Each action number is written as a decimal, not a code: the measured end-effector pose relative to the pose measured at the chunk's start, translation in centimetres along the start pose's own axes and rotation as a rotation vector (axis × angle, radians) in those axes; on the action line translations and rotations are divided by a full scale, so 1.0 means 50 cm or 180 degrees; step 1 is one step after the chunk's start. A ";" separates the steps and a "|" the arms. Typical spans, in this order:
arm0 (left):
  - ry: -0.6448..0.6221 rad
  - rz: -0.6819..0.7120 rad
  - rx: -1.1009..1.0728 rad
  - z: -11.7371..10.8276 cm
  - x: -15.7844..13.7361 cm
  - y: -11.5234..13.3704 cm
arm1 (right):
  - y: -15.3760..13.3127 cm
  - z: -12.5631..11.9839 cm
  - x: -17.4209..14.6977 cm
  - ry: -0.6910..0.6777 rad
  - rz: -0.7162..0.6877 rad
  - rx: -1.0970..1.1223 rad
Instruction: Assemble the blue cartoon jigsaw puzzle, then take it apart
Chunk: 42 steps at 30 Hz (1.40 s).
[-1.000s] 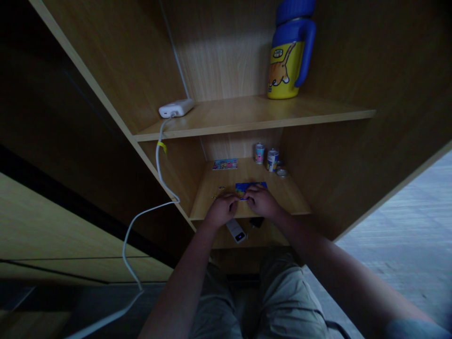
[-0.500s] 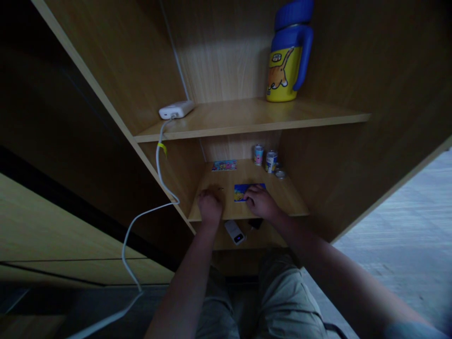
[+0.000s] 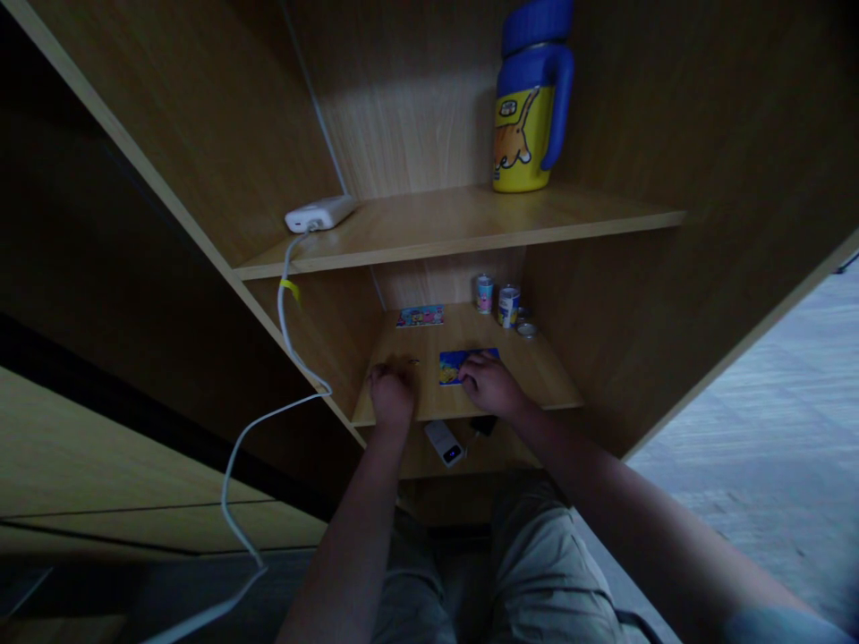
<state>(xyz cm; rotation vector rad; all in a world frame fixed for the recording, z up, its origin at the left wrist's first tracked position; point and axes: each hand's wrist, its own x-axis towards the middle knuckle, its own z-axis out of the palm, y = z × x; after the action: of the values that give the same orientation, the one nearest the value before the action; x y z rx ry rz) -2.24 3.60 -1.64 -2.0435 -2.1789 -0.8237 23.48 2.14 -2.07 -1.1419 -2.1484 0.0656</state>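
Note:
On the lower shelf, my left hand (image 3: 392,390) rests near the left side with its fingers curled closed. Whatever it may hold is hidden from me. A small dark object (image 3: 414,362), too small to name, lies just beyond it. My right hand (image 3: 489,381) is over a flat blue picture card (image 3: 449,368) with a yellow design at its left. Its bent fingers come together on the card and hide part of it; anything between them cannot be made out. Farther back lies a second colourful picture card (image 3: 420,316), apart from both hands.
Two small printed cans (image 3: 484,294) and round metal lids (image 3: 527,330) are at the shelf's back right. Above, a blue-and-yellow mug (image 3: 523,134) and a white device (image 3: 320,215) with a hanging cable (image 3: 233,483) occupy the upper shelf. A white power bank (image 3: 444,443) lies below.
The view has shifted slightly, so the shelves appear a little farther left. Both hands keep nearly the same places, the right still on the blue card.

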 end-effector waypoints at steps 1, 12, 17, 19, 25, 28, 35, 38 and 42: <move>-0.0019 0.0001 0.0003 -0.001 0.000 0.002 | -0.001 -0.001 0.000 -0.0004 0.0006 -0.0020; 0.0054 -0.0054 -0.0214 -0.002 0.000 0.003 | -0.012 -0.015 0.002 0.0161 0.0573 -0.0293; -0.0084 0.0092 -0.0464 -0.003 0.004 -0.001 | 0.007 -0.014 -0.001 0.0727 0.1258 -0.0063; -0.0082 0.0141 -0.0564 -0.004 0.004 -0.002 | 0.018 -0.010 -0.002 0.0886 0.1353 0.0150; -0.0056 0.0233 -0.0633 0.000 0.005 -0.006 | 0.024 -0.011 -0.002 0.0931 0.1199 0.0325; -0.0223 0.0555 -0.1152 -0.002 0.009 -0.007 | 0.012 -0.016 0.000 0.0801 0.0961 0.0236; -0.0840 0.0871 -0.2101 -0.024 0.012 -0.012 | -0.027 -0.025 0.001 0.0181 0.0259 -0.0236; -0.0914 0.0913 -0.2257 -0.031 0.011 -0.014 | -0.039 -0.025 0.000 -0.0023 -0.0004 -0.0344; -0.0896 0.0929 -0.2321 -0.032 0.006 -0.013 | -0.047 -0.017 0.008 -0.0115 -0.0160 -0.0425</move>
<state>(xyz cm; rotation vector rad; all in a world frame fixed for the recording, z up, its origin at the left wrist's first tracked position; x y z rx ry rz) -3.42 3.24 -0.39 -2.8646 -1.7582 -1.5304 22.17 0.79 -0.41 -1.1689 -2.2403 -0.0815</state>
